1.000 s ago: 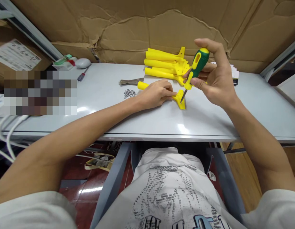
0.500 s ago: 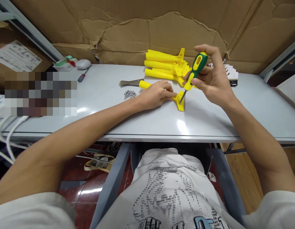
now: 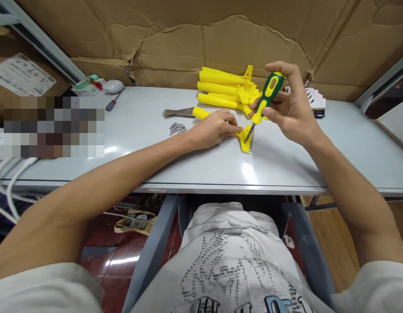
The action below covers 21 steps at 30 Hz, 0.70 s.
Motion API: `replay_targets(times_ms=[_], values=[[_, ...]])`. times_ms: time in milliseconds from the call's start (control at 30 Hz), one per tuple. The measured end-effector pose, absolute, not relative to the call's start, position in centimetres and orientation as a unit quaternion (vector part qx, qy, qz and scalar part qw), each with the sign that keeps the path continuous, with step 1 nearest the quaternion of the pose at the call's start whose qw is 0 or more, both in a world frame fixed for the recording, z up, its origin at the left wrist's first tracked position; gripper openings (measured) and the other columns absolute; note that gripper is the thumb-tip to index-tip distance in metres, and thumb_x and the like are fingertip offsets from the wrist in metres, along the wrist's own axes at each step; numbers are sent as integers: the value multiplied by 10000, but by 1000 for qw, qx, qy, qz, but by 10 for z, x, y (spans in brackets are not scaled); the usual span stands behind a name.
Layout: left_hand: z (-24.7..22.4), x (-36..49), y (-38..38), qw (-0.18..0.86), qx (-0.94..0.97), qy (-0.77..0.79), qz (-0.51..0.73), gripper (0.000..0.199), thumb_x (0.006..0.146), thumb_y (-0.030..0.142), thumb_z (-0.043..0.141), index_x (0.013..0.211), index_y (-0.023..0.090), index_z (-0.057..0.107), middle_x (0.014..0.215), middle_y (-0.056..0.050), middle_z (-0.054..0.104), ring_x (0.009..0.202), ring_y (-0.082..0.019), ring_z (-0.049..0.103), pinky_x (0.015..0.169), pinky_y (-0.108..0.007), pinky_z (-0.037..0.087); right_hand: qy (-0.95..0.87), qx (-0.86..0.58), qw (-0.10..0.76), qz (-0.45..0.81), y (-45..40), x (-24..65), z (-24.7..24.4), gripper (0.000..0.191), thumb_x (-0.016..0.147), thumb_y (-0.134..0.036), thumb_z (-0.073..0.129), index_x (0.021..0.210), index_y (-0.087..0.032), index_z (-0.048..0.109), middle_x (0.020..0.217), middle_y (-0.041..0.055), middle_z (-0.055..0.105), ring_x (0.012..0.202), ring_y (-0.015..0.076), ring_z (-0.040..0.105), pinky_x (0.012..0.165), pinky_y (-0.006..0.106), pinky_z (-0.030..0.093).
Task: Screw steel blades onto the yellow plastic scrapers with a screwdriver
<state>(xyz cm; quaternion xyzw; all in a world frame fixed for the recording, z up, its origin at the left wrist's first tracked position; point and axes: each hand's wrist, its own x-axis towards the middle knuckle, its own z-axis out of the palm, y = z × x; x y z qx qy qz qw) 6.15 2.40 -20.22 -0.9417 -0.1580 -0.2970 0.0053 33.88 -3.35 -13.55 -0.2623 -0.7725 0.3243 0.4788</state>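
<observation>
Head view: our left hand [image 3: 221, 128] wraps the scraper [image 3: 242, 136] on the near side of the handles [image 3: 221, 89], and our right hand [image 3: 294, 112] grips the screwdriver [image 3: 268, 93], whose slanted tip could skid if our left hold slackens.

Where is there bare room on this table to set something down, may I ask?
Bare tabletop lies right of the right forearm, and between the small screwdriver and the metal strips. It is crowded around the left hand and right hand: yellow handles, small metal pieces.
</observation>
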Motion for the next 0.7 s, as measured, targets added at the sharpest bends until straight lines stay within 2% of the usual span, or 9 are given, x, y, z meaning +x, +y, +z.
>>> replay_targets(times_ms=[267,467,700], values=[[-202,62,25,10,-942,-148,-301,315,1165,261,607,1290,250,896,1070,-121,788,982,-244,708,885,-388,583,-767,-261,474,344,-39,337,-131,690,889,-490,980,1432,-430,559,1130,14,815,1041,322,854,947,552,772],[-200,62,23,-1,-941,-179,-286,310,1162,281,615,1295,269,894,1088,-115,798,1015,-248,726,918,-408,609,-776,-283,457,330,-42,337,-130,699,910,-550,939,1466,-446,530,1185,22,825,1104,344,857,1045,602,739],[-202,64,24,-17,-941,-183,-284,271,1144,282,650,1252,263,897,1109,-119,816,1031,-257,731,945,-427,608,-787,-281,425,349,-43,343,-127,718,887,-672,919,1462,-431,563,1328,52,829,1225,371,839,1005,608,745]])
